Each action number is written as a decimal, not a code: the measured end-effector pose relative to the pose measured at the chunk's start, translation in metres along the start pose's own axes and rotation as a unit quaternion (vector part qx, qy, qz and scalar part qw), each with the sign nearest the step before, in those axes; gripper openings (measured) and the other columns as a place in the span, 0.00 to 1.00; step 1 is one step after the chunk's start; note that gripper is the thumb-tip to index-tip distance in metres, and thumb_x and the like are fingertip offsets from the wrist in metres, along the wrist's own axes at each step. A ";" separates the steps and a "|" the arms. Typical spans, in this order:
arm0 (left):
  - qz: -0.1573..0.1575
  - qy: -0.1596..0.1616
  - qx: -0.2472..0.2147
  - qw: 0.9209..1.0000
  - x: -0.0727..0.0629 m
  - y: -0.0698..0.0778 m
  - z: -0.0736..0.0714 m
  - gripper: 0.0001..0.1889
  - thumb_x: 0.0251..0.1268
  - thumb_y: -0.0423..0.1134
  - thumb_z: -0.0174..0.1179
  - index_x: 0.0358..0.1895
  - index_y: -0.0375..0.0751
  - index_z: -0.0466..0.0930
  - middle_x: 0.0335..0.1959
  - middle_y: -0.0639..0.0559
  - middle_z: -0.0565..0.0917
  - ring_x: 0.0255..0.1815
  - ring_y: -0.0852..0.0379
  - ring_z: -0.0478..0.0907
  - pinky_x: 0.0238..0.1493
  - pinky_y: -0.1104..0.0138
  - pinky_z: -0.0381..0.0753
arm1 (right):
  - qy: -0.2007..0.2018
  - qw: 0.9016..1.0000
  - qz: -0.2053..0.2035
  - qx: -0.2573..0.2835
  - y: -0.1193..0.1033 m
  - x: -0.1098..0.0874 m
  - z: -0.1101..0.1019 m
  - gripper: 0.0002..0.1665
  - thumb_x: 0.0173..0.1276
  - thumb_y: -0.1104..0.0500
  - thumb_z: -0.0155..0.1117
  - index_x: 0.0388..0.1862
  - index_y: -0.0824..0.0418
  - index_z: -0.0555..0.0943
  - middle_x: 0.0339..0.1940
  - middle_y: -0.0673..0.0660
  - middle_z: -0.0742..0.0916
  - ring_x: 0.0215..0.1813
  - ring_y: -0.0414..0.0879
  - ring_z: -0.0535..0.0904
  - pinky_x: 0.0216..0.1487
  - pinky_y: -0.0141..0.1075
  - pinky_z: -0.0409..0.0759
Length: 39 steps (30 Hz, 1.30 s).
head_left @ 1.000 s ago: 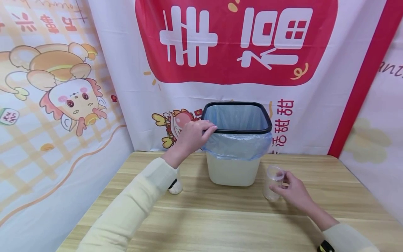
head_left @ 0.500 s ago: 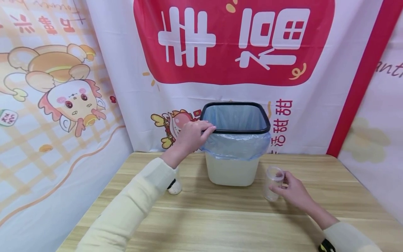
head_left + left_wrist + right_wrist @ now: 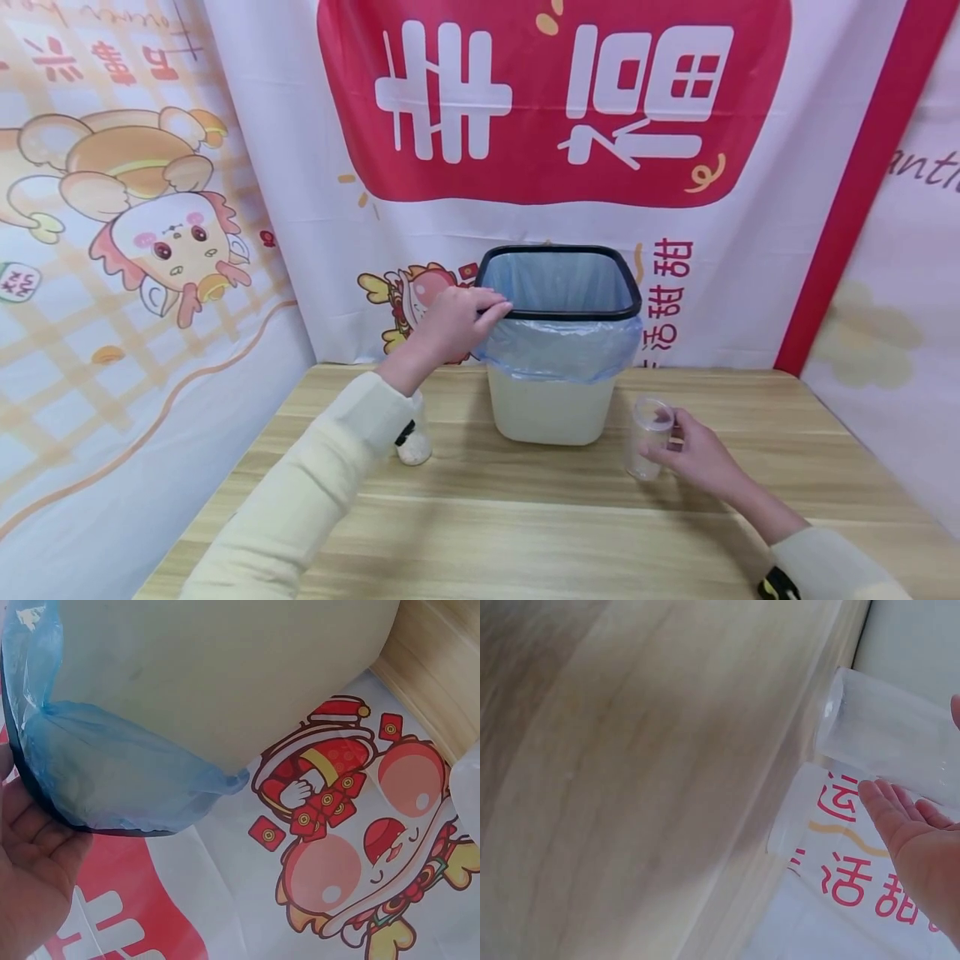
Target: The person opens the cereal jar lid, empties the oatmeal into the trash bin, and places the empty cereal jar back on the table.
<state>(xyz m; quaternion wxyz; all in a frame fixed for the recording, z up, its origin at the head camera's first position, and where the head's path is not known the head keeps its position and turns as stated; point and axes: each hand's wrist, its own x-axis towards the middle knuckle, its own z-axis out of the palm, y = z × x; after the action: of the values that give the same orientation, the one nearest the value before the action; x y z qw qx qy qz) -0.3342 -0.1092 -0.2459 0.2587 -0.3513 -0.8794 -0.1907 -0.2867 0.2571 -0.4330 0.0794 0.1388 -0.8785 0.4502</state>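
Head view: we list a bin (image 3: pixel 551 408) far on the table (image 3: pixel 525 533), left hand (image 3: pixel 453 321) curled over its rim (image 3: pixel 577 316), and, nearer right, a clear cup (image 3: pixel 641 435) gripped by the right hand (image 3: pixel 697 457); left wrist: blue liner (image 3: pixel 120 772); right wrist: cup, fingers (image 3: pixel 892 810) about it.

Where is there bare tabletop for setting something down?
Bare: front tabletop between left sleeve and right sleeve; back-right corner behind right hand. Crowded: between bin and clear cup; under left sleeve, around the white object.

Glossy film liner (image 3: pixel 562 348), matt bin (image 3: pixel 551 410) (plastic-looking), smooth clear cup (image 3: pixel 642 437), wood-grained table (image 3: pixel 480 546).
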 end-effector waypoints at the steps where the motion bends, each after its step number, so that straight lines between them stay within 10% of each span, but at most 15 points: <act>1: -0.002 -0.004 -0.002 1.000 0.000 0.000 0.000 0.15 0.72 0.44 0.57 0.52 0.40 0.85 0.49 0.48 0.86 0.52 0.53 0.81 0.57 0.63 0.77 | 0.000 1.000 -0.001 0.000 -0.001 0.000 -0.001 0.41 0.62 0.54 0.73 0.62 0.77 0.65 0.56 0.73 0.77 0.55 0.69 0.77 0.49 0.51 0.81; 10: 0.004 -0.012 -0.010 1.000 -0.005 0.000 -0.002 0.24 0.71 0.45 0.58 0.64 0.34 0.74 0.63 0.40 0.76 0.67 0.48 0.69 0.66 0.59 0.68 | 0.007 1.000 0.008 0.002 -0.008 -0.005 -0.014 0.45 0.62 0.54 0.72 0.66 0.78 0.61 0.58 0.76 0.75 0.58 0.68 0.74 0.57 0.54 0.76; 19: 0.015 0.084 -0.035 0.996 -0.023 -0.012 -0.006 0.23 0.68 0.40 0.61 0.61 0.31 0.76 0.61 0.39 0.77 0.65 0.47 0.72 0.64 0.54 0.69 | 0.045 0.999 -0.007 -0.004 -0.020 -0.016 -0.023 0.41 0.61 0.60 0.73 0.64 0.80 0.63 0.54 0.75 0.78 0.56 0.67 0.76 0.55 0.48 0.78; 27: -0.033 0.104 -0.056 0.992 -0.060 -0.022 -0.009 0.21 0.68 0.41 0.62 0.60 0.32 0.77 0.59 0.39 0.79 0.62 0.46 0.74 0.59 0.55 0.75 | 0.096 0.995 -0.032 0.001 -0.028 -0.029 -0.028 0.34 0.60 0.62 0.73 0.60 0.77 0.69 0.50 0.71 0.82 0.46 0.26 0.76 0.47 0.24 0.79; 39: -0.100 0.099 -0.054 0.989 -0.116 -0.039 -0.006 0.20 0.68 0.42 0.61 0.59 0.34 0.79 0.58 0.42 0.80 0.60 0.45 0.76 0.60 0.52 0.74 | 0.096 0.995 -0.023 0.019 -0.041 -0.047 -0.027 0.29 0.61 0.64 0.72 0.57 0.76 0.71 0.47 0.69 0.83 0.43 0.28 0.78 0.43 0.22 0.79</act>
<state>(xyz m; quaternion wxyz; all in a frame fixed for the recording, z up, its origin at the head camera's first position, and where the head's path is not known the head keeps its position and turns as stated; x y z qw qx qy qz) -0.2886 -0.1995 -0.3157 0.3047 -0.2549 -0.8685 -0.2963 -0.2294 0.2643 -0.3986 0.1711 0.1170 -0.8544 0.4765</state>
